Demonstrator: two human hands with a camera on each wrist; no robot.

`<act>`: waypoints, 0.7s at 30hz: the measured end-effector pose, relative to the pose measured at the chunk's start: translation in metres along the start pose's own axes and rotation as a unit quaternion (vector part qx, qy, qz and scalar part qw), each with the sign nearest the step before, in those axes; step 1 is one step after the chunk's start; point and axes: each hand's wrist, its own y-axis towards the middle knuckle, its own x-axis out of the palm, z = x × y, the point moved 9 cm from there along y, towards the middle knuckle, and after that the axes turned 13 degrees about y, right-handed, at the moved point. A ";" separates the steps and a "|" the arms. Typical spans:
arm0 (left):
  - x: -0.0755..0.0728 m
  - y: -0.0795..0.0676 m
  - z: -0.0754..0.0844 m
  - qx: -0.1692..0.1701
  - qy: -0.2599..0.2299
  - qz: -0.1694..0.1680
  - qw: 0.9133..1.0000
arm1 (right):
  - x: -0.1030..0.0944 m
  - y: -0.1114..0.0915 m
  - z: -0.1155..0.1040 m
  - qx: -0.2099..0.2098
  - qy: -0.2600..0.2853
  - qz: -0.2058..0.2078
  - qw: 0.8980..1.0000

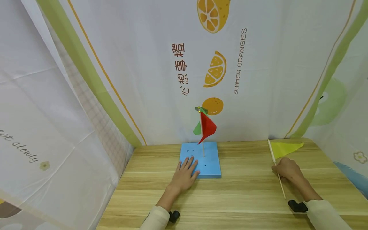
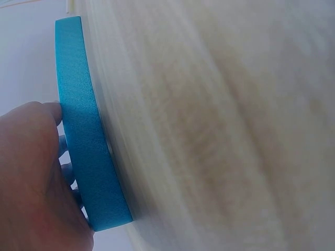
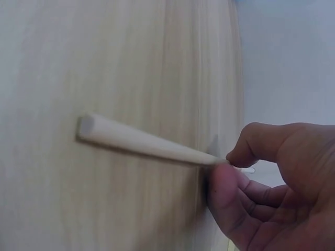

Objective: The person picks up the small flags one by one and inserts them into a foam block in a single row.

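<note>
My left hand (image 1: 184, 177) lies with spread fingers on the near-left part of a flat blue board (image 1: 211, 171). Several small dark holes mark the board's top. A red triangular flag (image 1: 207, 126) stands upright in it on a thin stick; whether the green shape (image 1: 197, 129) behind is another flag or curtain print, I cannot tell. In the left wrist view, the board's blue side edge (image 2: 89, 125) shows beside the hand. At the right, my right hand (image 1: 288, 170) pinches the wooden stick (image 3: 146, 144) of a yellow triangular flag (image 1: 284, 149) between thumb and finger, low over the table.
Both hands are over a wood-grain table (image 1: 244, 191). Along its back edge hangs a white curtain (image 1: 143, 64) with orange prints, and more printed cloth closes in both sides. A black wrist device (image 1: 297, 206) sits by the right sleeve.
</note>
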 end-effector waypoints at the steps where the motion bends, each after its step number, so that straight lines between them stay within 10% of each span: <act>1: 0.000 0.000 0.000 0.000 0.000 0.000 1.000 | 0.000 0.000 0.000 -0.001 0.002 -0.001 1.000; 21: 0.003 0.001 -0.002 -0.001 0.005 -0.004 1.000 | -0.007 0.005 -0.013 0.014 0.043 -0.017 0.999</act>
